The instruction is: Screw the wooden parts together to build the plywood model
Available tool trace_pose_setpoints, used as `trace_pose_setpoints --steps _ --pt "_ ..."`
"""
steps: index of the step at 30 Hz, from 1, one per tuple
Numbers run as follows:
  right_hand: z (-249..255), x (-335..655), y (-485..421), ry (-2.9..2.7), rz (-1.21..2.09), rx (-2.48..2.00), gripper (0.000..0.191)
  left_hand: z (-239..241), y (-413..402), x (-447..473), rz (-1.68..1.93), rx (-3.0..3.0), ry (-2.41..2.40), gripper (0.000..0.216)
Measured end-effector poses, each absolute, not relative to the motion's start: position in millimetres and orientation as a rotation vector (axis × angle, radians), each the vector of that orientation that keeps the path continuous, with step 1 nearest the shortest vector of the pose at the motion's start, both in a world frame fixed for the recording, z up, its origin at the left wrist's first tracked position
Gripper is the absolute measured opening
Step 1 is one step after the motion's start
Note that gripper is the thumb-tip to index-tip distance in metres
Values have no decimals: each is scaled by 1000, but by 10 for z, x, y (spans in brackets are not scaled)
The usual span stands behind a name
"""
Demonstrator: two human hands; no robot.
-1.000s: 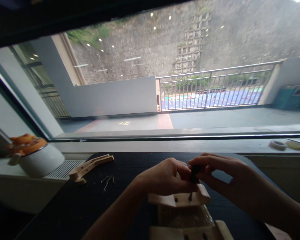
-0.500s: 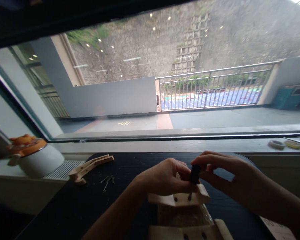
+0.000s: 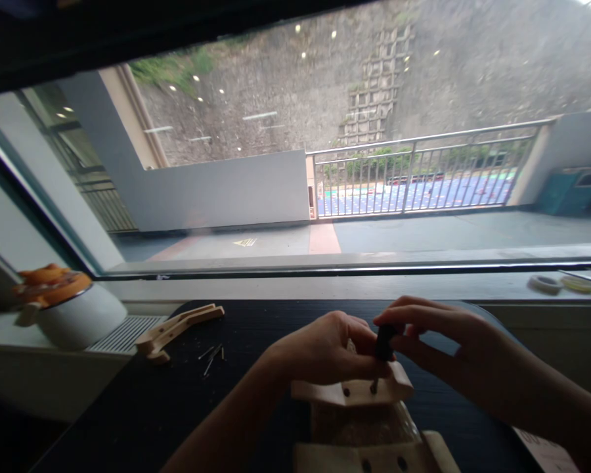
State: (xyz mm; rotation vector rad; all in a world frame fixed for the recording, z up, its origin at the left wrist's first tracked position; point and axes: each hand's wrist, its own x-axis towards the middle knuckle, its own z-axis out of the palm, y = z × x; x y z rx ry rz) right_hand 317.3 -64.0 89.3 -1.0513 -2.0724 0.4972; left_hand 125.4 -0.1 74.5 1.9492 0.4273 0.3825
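Between the fingertips of my right hand [image 3: 440, 335] is the black handle of a short screwdriver [image 3: 385, 341]. Its thin shaft points down into a hole in a pale wooden piece [image 3: 325, 393]. My left hand [image 3: 332, 348] is closed, with thumb and forefinger against the lower part of that handle; its other fingers are mostly hidden. A second wooden piece with two dark holes [image 3: 335, 460] lies nearer to me. A clear, shiny wrapped part [image 3: 359, 424] sits between the two pieces.
On the dark table [image 3: 128, 407], an angled wooden piece [image 3: 177, 328] lies left, beside several loose screws [image 3: 211, 358]. A white pot with an orange lid [image 3: 79, 315] stands at the far left. Tape rolls [image 3: 544, 284] rest on the right sill below the window. A printed paper [image 3: 546, 453] lies lower right.
My right hand's fingers have shifted slightly on the screwdriver handle. My left hand and the wooden pieces look unmoved.
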Motion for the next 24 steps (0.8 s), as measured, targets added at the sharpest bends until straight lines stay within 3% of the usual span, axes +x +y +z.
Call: trace_pose_setpoints --steps 5,10,24 --pt "898 3171 -657 -2044 431 -1117 9 734 2 1252 397 1975 428 15" --pt "895 3174 -666 -2042 455 -1074 22 754 -6 1254 368 1971 464 15" --pt "933 3136 -680 -2046 462 -1089 13 749 -9 1253 407 1973 426 13"
